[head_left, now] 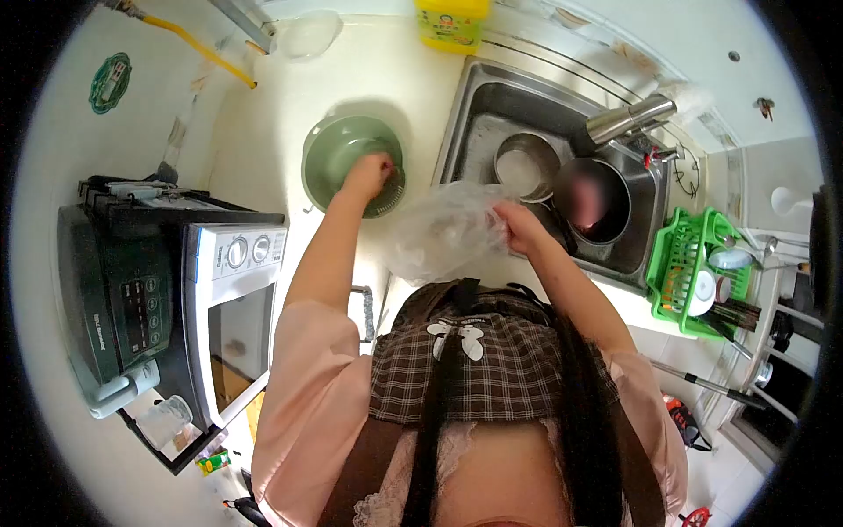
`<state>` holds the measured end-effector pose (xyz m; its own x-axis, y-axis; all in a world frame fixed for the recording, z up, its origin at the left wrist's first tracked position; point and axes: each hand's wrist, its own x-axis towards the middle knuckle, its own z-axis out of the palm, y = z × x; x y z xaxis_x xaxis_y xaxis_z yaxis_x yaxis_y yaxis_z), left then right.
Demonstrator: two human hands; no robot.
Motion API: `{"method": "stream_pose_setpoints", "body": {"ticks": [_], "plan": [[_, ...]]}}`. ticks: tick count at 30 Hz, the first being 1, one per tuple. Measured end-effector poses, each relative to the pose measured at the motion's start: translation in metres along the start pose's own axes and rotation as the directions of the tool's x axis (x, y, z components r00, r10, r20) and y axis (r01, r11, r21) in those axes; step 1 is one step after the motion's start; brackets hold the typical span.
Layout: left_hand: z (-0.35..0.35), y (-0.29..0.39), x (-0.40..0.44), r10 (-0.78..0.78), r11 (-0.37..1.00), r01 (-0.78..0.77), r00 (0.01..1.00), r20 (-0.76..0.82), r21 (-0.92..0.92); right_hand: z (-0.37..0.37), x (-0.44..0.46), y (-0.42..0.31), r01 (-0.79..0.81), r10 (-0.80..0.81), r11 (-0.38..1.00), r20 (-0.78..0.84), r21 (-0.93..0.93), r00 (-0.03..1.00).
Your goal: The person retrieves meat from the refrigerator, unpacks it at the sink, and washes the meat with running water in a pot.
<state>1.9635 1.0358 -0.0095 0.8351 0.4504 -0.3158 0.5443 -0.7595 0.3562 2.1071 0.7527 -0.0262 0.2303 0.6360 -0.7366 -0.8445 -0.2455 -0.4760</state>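
My left hand [372, 174] reaches into a pale green basin [327, 158] on the counter, over its slotted drain side. Its fingers are curled together; whatever they hold, if anything, is hidden. My right hand [520, 228] grips the edge of a clear plastic bag [443, 237], which hangs crumpled between the basin and the sink. I cannot make out what is in the bag. Just beyond my right hand, a steel pot [527, 165] stands in the sink [479, 114]. Beside it is a dark pan [615, 224] with something pinkish and blurred over it.
A metal faucet [632, 119] reaches over the sink. Right of the sink stands a green dish rack [672, 263] with dishes. At the back is a yellow container [452, 25]; a clear lid-like dish [312, 35] lies back left. A white-fronted microwave [237, 255] stands at left.
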Motion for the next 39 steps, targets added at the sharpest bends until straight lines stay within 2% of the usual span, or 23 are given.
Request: {"method": "stream_pose_setpoints", "body": {"ticks": [2,4,7,9,10,12,15,17,18,19,20,22,23,25,28,29,30,31,32,34,35,37,39], "plan": [[-0.027,0.021,-0.022,-0.012,0.860,-0.095,0.978,-0.206,-0.502,0.015,-0.012,-0.009,0.004,-0.004,0.999,-0.021,0.033,1.000],[-0.042,0.056,-0.064,0.117,0.803,-0.267,0.947,-0.298,-0.533,0.012,-0.010,-0.011,0.007,-0.005,0.998,-0.038,0.062,0.999],[-0.012,0.080,-0.107,0.190,0.839,-0.267,0.960,-0.204,-0.474,-0.001,0.001,-0.006,-0.033,0.034,0.999,0.031,-0.004,0.999],[0.020,0.086,-0.126,0.001,0.962,-0.065,0.972,-0.233,-0.267,0.002,0.001,-0.007,-0.030,0.028,0.998,0.034,0.048,0.999],[0.027,0.090,-0.135,-0.008,0.962,-0.058,0.970,-0.242,-0.266,0.006,-0.004,-0.012,-0.031,0.030,0.999,0.044,0.038,0.999],[0.039,0.098,-0.154,-0.294,0.908,0.114,0.859,-0.419,-0.403,0.010,-0.018,-0.021,-0.021,0.020,0.999,0.010,0.042,1.000],[0.092,0.076,-0.164,-0.289,0.913,0.083,0.823,-0.489,-0.400,0.007,-0.020,-0.030,-0.043,0.055,0.996,0.153,-0.082,0.987],[0.097,0.065,-0.167,-0.272,0.833,0.018,0.884,-0.380,-0.553,0.019,-0.027,-0.040,-0.079,0.098,0.990,0.176,-0.115,0.979],[0.075,0.075,-0.171,-0.387,0.514,0.174,0.921,-0.046,-0.840,0.025,-0.031,-0.048,-0.110,0.132,0.986,0.181,-0.128,0.975],[0.054,0.084,-0.174,-0.339,0.105,0.350,0.893,0.297,-0.931,0.029,-0.032,-0.056,-0.112,0.138,0.983,0.188,-0.146,0.972],[0.038,0.088,-0.178,-0.348,0.096,0.340,0.892,0.289,-0.935,0.033,-0.033,-0.065,-0.102,0.139,0.985,0.291,-0.138,0.947],[0.008,0.090,-0.188,-0.336,0.362,0.062,0.940,-0.068,-0.930,0.058,-0.041,-0.084,-0.031,0.090,0.989,0.416,-0.147,0.905],[-0.005,0.088,-0.191,-0.346,0.356,0.060,0.935,-0.072,-0.933,0.080,-0.047,-0.093,-0.035,0.099,0.987,0.420,-0.158,0.902],[-0.033,0.076,-0.186,-0.415,0.553,-0.184,0.785,-0.460,-0.813,0.128,-0.051,-0.105,0.205,-0.107,0.948,0.366,-0.242,0.924],[-0.061,0.047,-0.164,-0.530,0.523,-0.164,0.706,-0.470,-0.836,0.157,0.009,-0.105,0.349,-0.181,0.824,0.376,-0.447,0.909],[-0.063,0.032,-0.155,-0.488,0.693,-0.106,0.659,-0.573,-0.713,0.171,0.023,-0.104,0.353,-0.181,0.822,0.382,-0.447,0.906],[-0.063,0.021,-0.145,-0.424,0.828,-0.033,0.617,-0.663,-0.560,0.185,0.036,-0.102,0.369,-0.190,0.686,0.335,-0.627,0.923],[-0.063,0.013,-0.134,-0.423,0.829,-0.035,0.614,-0.667,-0.558,0.192,0.046,-0.100,0.357,-0.211,0.518,0.288,-0.778,0.934],[-0.062,0.006,-0.126,-0.427,0.863,0.053,0.606,-0.670,-0.502,0.189,0.058,-0.093,0.357,-0.209,0.517,0.289,-0.778,0.934],[-0.058,-0.007,-0.116,-0.463,0.874,0.206,0.629,-0.624,-0.441,0.190,0.080,-0.083,0.395,-0.379,-0.197,0.442,-0.897,0.813],[-0.058,-0.015,-0.110,-0.465,0.874,0.206,0.621,-0.631,-0.441,0.192,0.085,-0.081,0.402,-0.379,-0.203,0.451,-0.893,0.808],[-0.056,-0.021,-0.106,-0.493,0.860,0.280,0.673,-0.551,-0.427,0.196,0.069,-0.072,0.471,-0.806,-0.207,0.422,-0.857,0.414],[-0.055,-0.025,-0.103,-0.521,0.833,0.287,0.695,-0.496,-0.472,0.206,0.056,-0.085,0.572,-0.727,-0.305,0.574,-0.761,0.376]]}}
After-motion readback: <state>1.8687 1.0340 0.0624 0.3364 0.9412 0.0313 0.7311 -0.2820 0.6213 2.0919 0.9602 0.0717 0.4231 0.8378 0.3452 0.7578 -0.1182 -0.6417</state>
